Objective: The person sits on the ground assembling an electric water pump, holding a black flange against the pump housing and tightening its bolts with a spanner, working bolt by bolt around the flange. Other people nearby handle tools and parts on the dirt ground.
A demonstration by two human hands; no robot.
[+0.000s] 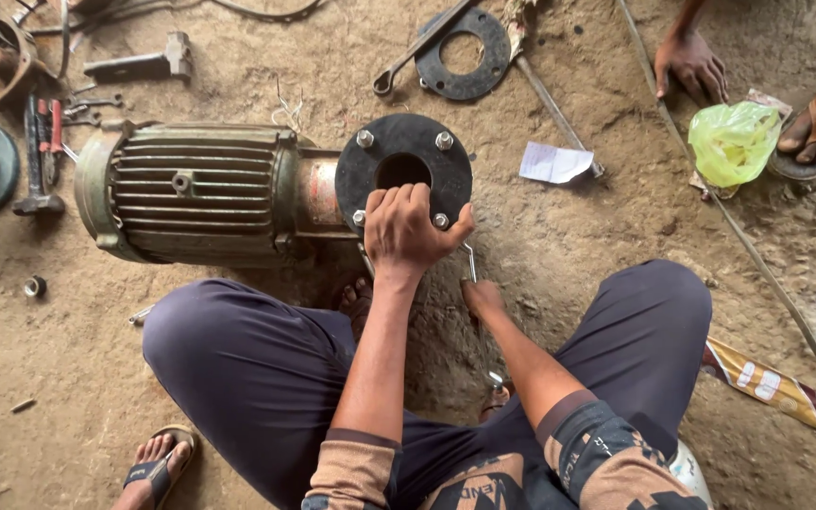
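At centre, left hand [408,229]: fingers curled over the near rim of the black round flange [404,170], gripping it, apparently to steady the plate against turning. Flange: bolted to the end of the motor, four bolt heads around a central hole, face turned upward toward the camera.

Just near and right of it, right hand [481,295]: closed around the handle of a slim metal wrench [469,263] whose head reaches up under the flange's near right bolt; the grip itself is partly hidden, low against the ground.

Left of the flange, green ribbed motor [191,192]: lying on its side on the dirt floor [597,236], between the person's knees, so the flange end sits within arm's reach.

Far side: loose black ring gasket [465,54] with a spanner [417,47] across it; hammer [139,64] far left; white paper scrap [553,162] right.

Far right: another person's hand [691,64] resting on the ground, beside a green plastic bag [734,142].
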